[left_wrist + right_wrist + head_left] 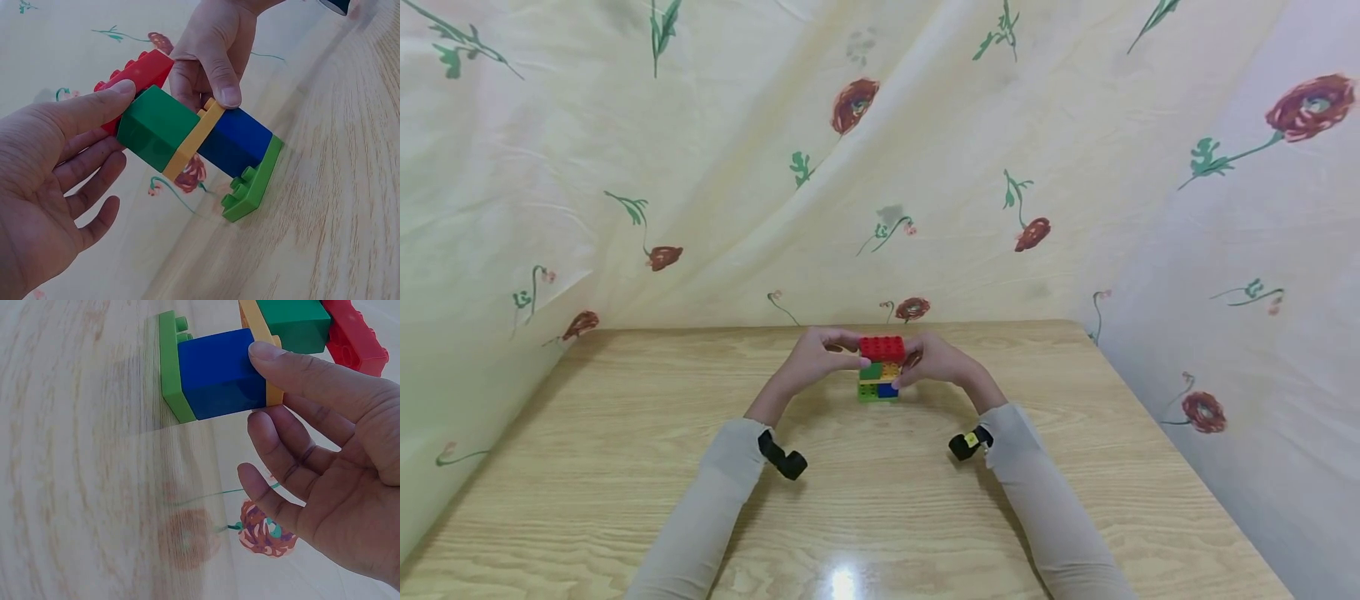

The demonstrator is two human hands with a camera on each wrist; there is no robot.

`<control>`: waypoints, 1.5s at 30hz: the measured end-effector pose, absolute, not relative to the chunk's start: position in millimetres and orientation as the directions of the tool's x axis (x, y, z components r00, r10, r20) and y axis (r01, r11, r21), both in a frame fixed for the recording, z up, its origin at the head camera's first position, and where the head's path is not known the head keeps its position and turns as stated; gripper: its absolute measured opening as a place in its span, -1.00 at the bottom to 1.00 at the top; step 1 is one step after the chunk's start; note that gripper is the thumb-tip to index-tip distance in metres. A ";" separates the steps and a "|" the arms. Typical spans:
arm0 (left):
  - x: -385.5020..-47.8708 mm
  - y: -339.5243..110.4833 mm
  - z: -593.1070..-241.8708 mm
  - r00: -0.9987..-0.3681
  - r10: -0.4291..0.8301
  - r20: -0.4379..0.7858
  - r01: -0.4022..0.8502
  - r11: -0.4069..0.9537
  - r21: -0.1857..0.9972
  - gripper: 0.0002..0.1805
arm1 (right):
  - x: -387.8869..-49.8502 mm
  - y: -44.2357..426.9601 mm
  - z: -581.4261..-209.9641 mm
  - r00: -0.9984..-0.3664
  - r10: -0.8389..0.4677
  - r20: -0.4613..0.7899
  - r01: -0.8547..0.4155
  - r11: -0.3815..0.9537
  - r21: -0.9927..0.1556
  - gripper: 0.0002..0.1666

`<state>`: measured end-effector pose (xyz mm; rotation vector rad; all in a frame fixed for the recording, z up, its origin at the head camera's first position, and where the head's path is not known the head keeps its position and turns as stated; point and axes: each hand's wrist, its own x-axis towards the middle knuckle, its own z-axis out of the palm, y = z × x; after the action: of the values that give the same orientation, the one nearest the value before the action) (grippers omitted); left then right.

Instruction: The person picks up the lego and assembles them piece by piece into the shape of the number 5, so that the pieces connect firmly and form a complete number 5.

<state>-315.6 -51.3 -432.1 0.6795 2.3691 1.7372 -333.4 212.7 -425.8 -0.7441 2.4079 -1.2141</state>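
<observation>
— Setting: pale cloth printed with red flowers behind, wood-grain table below. Where is the specimen?

— Toward the far edge of the table, between the two hands: a brick stack, apparently upright on it. Order from the bottom: light green base, blue block, yellow plate, green block, red brick.

— Finger state?

— Left hand: thumb and fingers pinch the red brick at one end, little finger spread free. Right hand: thumb tip at the seam of blue block and yellow plate, forefinger opposite, pinching there; remaining fingers loosely bent, clear of the bricks.

— Handling estimate?

— Probably light, stiff plastic; smooth walls, perhaps a little slippery; unlikely to break, though joints could pop apart. Best hold: flat side walls, one hand low to steady, one on the red brick. Whether the red brick is fully seated, cannot tell.

— Labels?

— No readable brand or lettering on the bricks. Small yellow tag on the right wrist strap; too small to read.
</observation>
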 end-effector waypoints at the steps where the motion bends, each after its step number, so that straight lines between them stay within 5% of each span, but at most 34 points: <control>1: -315.7 -51.4 -432.2 -0.891 0.424 0.160 0.281 0.240 0.929 -0.62 | -333.5 212.6 -426.0 -0.803 -0.592 -0.065 -0.300 0.497 -0.814 -0.63; 45: -313.8 -51.3 -429.1 -0.886 0.434 0.163 0.289 0.242 0.926 -0.63 | -330.3 211.8 -422.8 -0.804 -0.590 -0.066 -0.300 0.499 -0.813 -0.62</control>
<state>-313.8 -51.3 -429.1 0.6948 2.3725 1.7243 -330.3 211.8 -422.8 -0.7448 2.4110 -1.2111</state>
